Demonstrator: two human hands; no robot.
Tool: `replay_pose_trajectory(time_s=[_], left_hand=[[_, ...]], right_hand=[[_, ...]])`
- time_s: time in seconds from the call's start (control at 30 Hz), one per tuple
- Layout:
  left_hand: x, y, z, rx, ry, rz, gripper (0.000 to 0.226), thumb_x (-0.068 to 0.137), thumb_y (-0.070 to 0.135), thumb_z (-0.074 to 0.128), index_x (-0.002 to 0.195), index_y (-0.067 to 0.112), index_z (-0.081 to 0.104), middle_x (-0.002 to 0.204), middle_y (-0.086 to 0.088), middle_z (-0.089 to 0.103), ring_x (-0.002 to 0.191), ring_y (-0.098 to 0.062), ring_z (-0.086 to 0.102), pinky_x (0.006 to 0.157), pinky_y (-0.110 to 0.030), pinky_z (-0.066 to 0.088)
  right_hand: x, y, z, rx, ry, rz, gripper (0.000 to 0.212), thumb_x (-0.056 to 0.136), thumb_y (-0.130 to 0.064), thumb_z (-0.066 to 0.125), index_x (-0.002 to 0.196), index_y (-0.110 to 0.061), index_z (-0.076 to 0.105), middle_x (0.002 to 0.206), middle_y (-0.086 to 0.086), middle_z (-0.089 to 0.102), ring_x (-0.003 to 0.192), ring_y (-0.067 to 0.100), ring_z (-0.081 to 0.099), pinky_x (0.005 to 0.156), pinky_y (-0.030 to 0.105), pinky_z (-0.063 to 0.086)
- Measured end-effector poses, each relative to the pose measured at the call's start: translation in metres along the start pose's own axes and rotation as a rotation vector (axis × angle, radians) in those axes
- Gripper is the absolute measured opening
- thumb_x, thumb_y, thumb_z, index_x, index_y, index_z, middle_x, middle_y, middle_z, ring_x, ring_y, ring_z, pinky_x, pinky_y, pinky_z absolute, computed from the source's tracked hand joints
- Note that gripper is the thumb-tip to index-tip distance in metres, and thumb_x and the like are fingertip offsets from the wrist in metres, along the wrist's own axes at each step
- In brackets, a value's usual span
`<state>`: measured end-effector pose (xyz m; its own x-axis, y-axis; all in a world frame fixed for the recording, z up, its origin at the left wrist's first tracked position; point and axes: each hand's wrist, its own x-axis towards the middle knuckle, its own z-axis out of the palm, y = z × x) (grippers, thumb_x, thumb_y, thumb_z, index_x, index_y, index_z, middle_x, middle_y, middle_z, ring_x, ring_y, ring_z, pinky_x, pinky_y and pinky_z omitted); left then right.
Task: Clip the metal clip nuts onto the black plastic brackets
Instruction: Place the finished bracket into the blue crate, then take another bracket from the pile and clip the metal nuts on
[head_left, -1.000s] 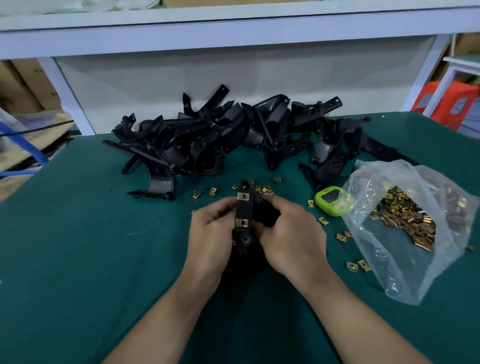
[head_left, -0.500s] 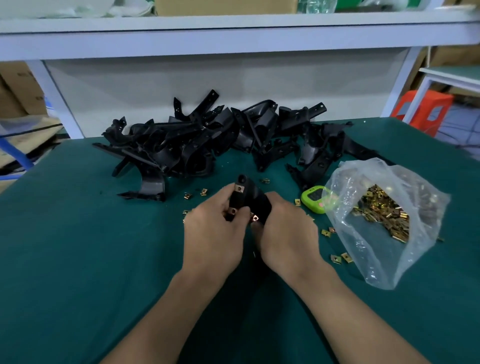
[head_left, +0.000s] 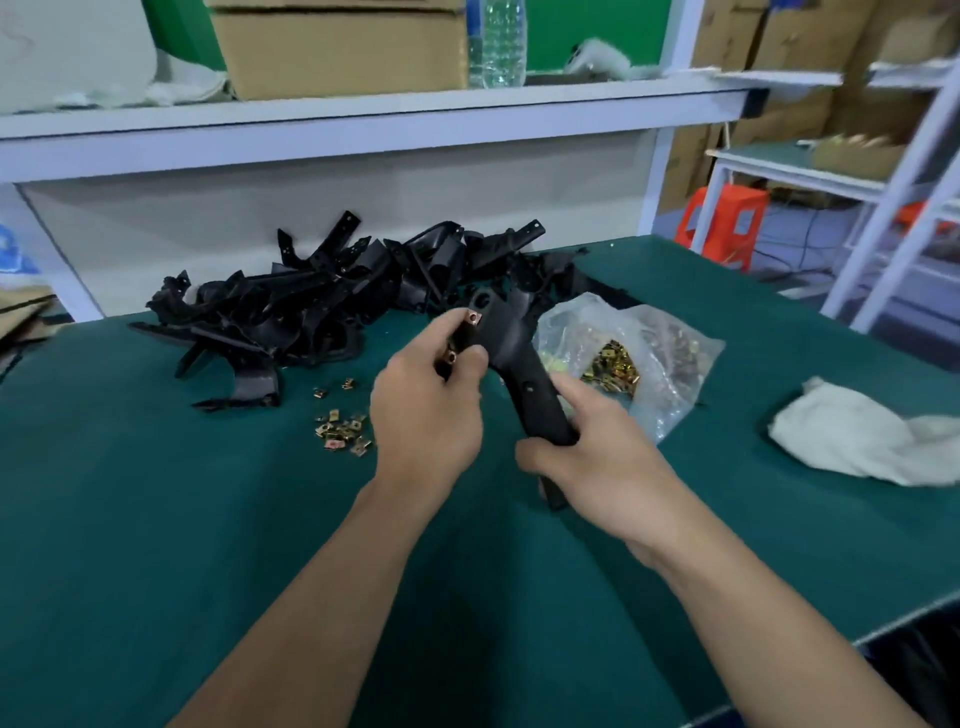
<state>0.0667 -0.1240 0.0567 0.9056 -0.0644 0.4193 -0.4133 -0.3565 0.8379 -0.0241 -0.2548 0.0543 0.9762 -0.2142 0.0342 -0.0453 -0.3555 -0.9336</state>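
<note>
Forearms forward; left hand (head_left: 426, 413), right hand (head_left: 597, 460): fingers curled round bracket (head_left: 514, 358).

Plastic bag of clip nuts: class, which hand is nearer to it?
Right. The right hand holds the bracket by its lower end beside the bag; the left hand holds its upper end, farther left.

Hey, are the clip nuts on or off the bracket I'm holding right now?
On. Two clip nuts show on the upper arm of the bracket, which the left hand grips; the right hand holds its lower end.
</note>
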Motion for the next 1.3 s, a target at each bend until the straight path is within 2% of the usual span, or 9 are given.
replay_pose_trajectory(time_s=[0.2,0.33,0.5,0.6,0.73,0.9,1.03,1.17,1.3], left_hand=[[-0.020,0.069,0.056,-0.115,-0.117,0.116,0.025,0.086,0.031,0.060,0.107,0.038,0.071,0.083,0.018,0.072,0.077,-0.004,0.065,0.075,-0.030,0.053],[-0.053,0.119,0.107,-0.185,-0.386,0.144,0.019,0.082,0.032,0.058,0.095,0.044,0.065,0.084,0.019,0.074,0.078,-0.004,0.068,0.076,-0.034,0.056],[-0.116,0.169,0.174,-0.140,-0.746,0.208,0.014,0.079,0.033,0.061,0.091,0.035,0.066,0.055,0.017,0.060,0.049,-0.006,0.049,0.053,-0.028,0.036],[-0.157,0.188,0.204,-0.262,-0.976,-0.006,0.013,0.076,0.024,0.067,0.085,0.020,0.074,0.054,0.008,0.057,0.046,-0.014,0.047,0.053,-0.027,0.035],[-0.216,0.202,0.241,-0.434,-1.239,-0.505,0.009,0.092,0.006,0.065,0.084,0.008,0.065,0.056,-0.004,0.058,0.042,-0.013,0.055,0.044,-0.022,0.042],[-0.271,0.205,0.279,-0.546,-1.327,-0.958,0.018,0.099,0.002,0.062,0.116,0.003,0.057,0.109,-0.015,0.059,0.098,-0.030,0.071,0.084,-0.039,0.059],[-0.297,0.218,0.302,-0.483,-1.376,-0.929,0.016,0.100,0.011,0.061,0.114,0.010,0.068,0.131,-0.012,0.064,0.137,-0.027,0.050,0.106,-0.039,0.041],[-0.309,0.225,0.319,-0.423,-1.299,-0.894,0.024,0.096,0.004,0.056,0.110,0.013,0.074,0.128,-0.008,0.065,0.132,-0.020,0.051,0.099,-0.033,0.039],[-0.314,0.228,0.335,-0.352,-1.293,-0.867,0.022,0.097,0.009,0.058,0.117,0.010,0.069,0.109,-0.004,0.061,0.100,-0.014,0.052,0.083,-0.033,0.041]], right_hand=[[-0.056,0.005,-0.060,0.280,0.185,0.028,0.059,0.084,0.000,0.065,0.127,-0.041,0.058,0.075,0.014,0.073,0.064,0.023,0.066,0.057,0.032,0.049],[-0.121,0.015,-0.114,0.412,0.351,0.057,0.053,0.088,0.003,0.068,0.126,-0.032,0.061,0.088,0.019,0.076,0.067,0.023,0.069,0.055,0.026,0.052],[-0.207,0.046,-0.171,0.504,0.694,0.156,0.043,0.090,0.014,0.062,0.122,-0.013,0.067,0.079,0.017,0.072,0.059,0.024,0.063,0.051,0.025,0.051],[-0.250,0.068,-0.198,0.498,0.861,0.234,0.034,0.091,0.013,0.062,0.118,-0.006,0.069,0.075,0.015,0.065,0.054,0.021,0.062,0.050,0.025,0.052],[-0.303,0.101,-0.215,0.606,1.040,0.370,0.031,0.093,0.008,0.064,0.121,-0.006,0.066,0.082,0.019,0.066,0.059,0.024,0.064,0.055,0.028,0.055],[-0.344,0.134,-0.223,0.705,1.194,0.480,0.025,0.094,0.009,0.060,0.116,-0.002,0.068,0.080,0.017,0.068,0.061,0.023,0.066,0.054,0.026,0.056],[-0.349,0.149,-0.257,0.811,1.442,0.449,0.021,0.095,0.007,0.061,0.113,-0.001,0.066,0.089,0.018,0.071,0.068,0.026,0.070,0.066,0.031,0.064],[-0.333,0.164,-0.308,0.947,1.552,0.273,0.028,0.096,-0.014,0.068,0.120,0.000,0.065,0.091,0.014,0.070,0.079,0.025,0.071,0.076,0.040,0.064],[-0.314,0.194,-0.294,1.179,1.578,0.372,0.032,0.099,-0.024,0.066,0.118,0.002,0.061,0.113,0.018,0.067,0.101,0.032,0.070,0.076,0.042,0.063]])
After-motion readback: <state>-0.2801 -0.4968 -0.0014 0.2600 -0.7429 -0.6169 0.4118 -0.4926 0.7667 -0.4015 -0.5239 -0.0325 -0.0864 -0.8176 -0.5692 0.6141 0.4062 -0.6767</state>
